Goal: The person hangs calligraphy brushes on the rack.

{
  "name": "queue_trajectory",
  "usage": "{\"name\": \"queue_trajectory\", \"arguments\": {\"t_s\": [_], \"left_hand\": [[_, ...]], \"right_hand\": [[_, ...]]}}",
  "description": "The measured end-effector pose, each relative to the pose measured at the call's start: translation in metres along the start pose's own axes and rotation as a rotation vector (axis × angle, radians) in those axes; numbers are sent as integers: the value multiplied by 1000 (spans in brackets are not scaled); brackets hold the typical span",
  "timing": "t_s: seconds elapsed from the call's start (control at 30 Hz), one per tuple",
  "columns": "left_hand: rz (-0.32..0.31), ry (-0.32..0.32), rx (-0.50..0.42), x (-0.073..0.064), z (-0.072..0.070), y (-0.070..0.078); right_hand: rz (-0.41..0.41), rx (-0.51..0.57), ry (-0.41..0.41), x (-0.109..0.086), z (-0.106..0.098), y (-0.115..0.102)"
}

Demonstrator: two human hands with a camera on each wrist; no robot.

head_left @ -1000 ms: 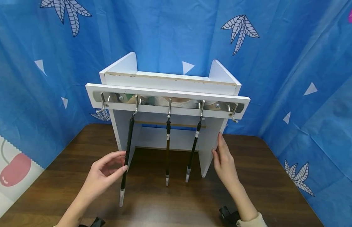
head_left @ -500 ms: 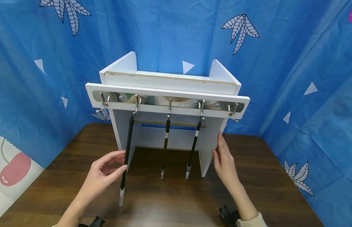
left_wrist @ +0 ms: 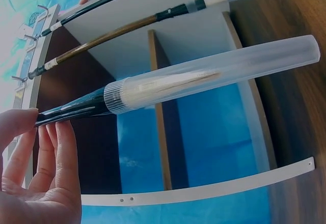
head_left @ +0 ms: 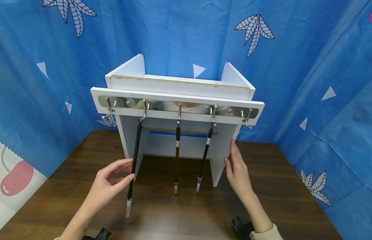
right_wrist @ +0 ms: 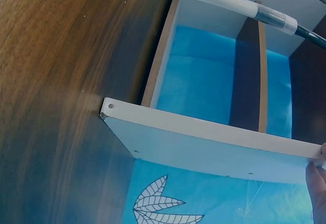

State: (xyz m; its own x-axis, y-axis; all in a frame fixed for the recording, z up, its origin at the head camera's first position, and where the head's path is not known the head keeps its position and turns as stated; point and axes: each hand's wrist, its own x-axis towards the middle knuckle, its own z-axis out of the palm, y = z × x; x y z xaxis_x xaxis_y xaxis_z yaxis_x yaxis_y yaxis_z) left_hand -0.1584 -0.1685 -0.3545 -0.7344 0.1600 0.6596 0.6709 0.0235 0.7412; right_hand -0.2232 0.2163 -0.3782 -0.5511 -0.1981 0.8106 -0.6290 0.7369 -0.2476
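My left hand pinches a black calligraphy brush between thumb and fingers. That brush hangs by its loop from the second hook from the left, and its pale bristles sit inside a clear plastic cap, pointing down. A brown-handled brush hangs from the middle hook, and another black brush from the hook to its right; both are capped. My right hand rests with fairly straight fingers against the outer edge of the right side panel of the white wooden rack.
A metal hook strip runs along the rack's front board; its outermost hooks, a left hook and a right hook, carry nothing. The rack stands on a dark wooden table before a blue patterned curtain.
The middle brush has swung left and back towards upright. The right brush has rocked slightly. Both hands have stayed in place.
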Motion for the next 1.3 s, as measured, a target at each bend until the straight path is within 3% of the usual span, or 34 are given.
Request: {"name": "queue_trajectory", "arguments": {"t_s": [1.3], "left_hand": [[-5,6,-12,-2,-1,2]], "right_hand": [[10,10,-6,-1,0,1]]}}
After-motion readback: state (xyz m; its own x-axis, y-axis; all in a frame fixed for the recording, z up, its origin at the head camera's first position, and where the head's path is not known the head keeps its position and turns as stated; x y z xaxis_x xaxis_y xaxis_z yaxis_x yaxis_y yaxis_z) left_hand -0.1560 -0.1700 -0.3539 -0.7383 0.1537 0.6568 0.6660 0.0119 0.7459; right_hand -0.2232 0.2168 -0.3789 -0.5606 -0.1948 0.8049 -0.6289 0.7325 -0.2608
